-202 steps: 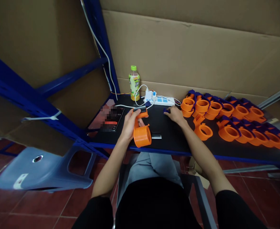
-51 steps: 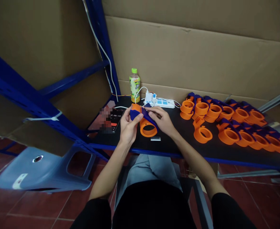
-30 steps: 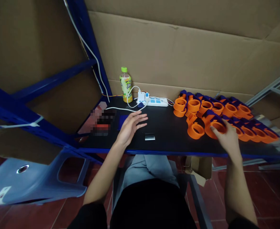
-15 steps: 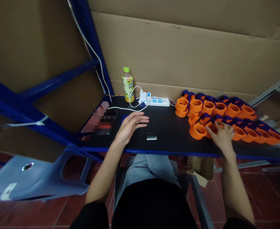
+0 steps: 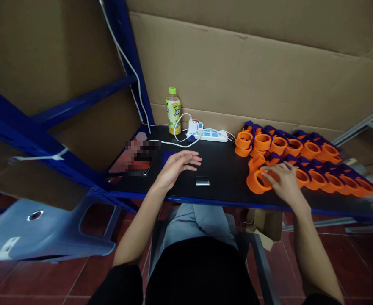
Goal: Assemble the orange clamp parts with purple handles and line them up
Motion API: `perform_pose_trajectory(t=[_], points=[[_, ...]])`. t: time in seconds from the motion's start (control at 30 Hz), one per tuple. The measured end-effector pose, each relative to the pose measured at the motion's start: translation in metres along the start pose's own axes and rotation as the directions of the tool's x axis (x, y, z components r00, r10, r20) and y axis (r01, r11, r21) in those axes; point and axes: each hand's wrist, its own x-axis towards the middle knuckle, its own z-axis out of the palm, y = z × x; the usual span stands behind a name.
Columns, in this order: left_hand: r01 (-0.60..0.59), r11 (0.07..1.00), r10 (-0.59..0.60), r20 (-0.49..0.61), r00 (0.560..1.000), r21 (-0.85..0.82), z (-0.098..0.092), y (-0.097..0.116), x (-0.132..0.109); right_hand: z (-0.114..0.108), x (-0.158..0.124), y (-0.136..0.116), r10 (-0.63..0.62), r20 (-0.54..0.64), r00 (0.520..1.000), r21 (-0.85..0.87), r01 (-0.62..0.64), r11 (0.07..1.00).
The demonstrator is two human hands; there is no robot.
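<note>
Right now the left hand [image 5: 177, 166] lies open, fingers spread, flat on the black tabletop [image 5: 224, 169] at frame centre, over a dark blue flat piece [image 5: 166, 157]. Right hand [image 5: 283, 181] at centre right rests on the nearest orange plastic ring part [image 5: 256, 181], fingers loosely curled over it; a firm grip cannot be told. Behind it, rows of orange-and-purple ring parts [image 5: 303, 156] run to the right edge. Small silver metal clip [image 5: 202, 181] sits between the hands. Green-capped drink bottle [image 5: 173, 111] and white power strip [image 5: 213, 135] stand at the back.
</note>
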Motion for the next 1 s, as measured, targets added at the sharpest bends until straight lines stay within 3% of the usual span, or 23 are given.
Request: perform_pose_trajectory(t=[0.1,0.23,0.3,0.37,0.43,0.5,0.63,0.73,0.9,1.0], points=[[0.051,0.996,-0.046,0.084,0.995,-0.067,0.012,-0.006,-0.003,-0.007,0.003,-0.062,-0.020,-0.066,0.998,0.345,0.042,0.938],[0.099,0.955,-0.050,0.179,0.983,-0.278,0.034,-0.017,-0.009,0.005,0.017,-0.137,-0.053,-0.060,0.997,0.677,0.079,0.732],[0.090,0.950,-0.058,0.116,0.992,-0.300,0.038,-0.019,-0.010,0.017,0.026,-0.155,-0.112,-0.020,0.993,0.756,0.088,0.649],[0.043,0.967,-0.053,-0.035,0.998,-0.252,0.034,-0.015,-0.009,0.032,0.035,-0.161,-0.090,-0.009,0.996,0.788,0.062,0.613],[-0.022,0.984,-0.011,-0.179,0.984,-0.179,0.023,-0.008,-0.007,0.050,0.043,-0.159,-0.052,0.023,0.998,0.769,0.015,0.639],[-0.044,0.985,0.004,-0.237,0.972,-0.164,0.011,-0.002,-0.003,0.069,0.050,-0.157,-0.105,0.106,0.989,0.696,0.002,0.718],[-0.029,0.977,-0.037,-0.304,0.952,-0.210,-0.004,0.002,0.003,0.097,0.058,-0.158,-0.280,0.275,0.920,0.529,0.099,0.843],[0.023,0.959,-0.116,-0.317,0.941,-0.284,-0.005,0.001,0.005,0.100,0.063,-0.159,-0.301,0.304,0.904,0.506,0.115,0.855],[-0.003,0.947,-0.117,-0.350,0.929,-0.322,-0.001,0.000,0.005,0.083,0.075,-0.155,-0.177,0.116,0.977,0.625,0.067,0.778],[-0.021,0.954,-0.089,-0.350,0.932,-0.299,-0.001,-0.001,0.005,0.082,0.078,-0.155,-0.165,0.115,0.980,0.642,0.054,0.765]])
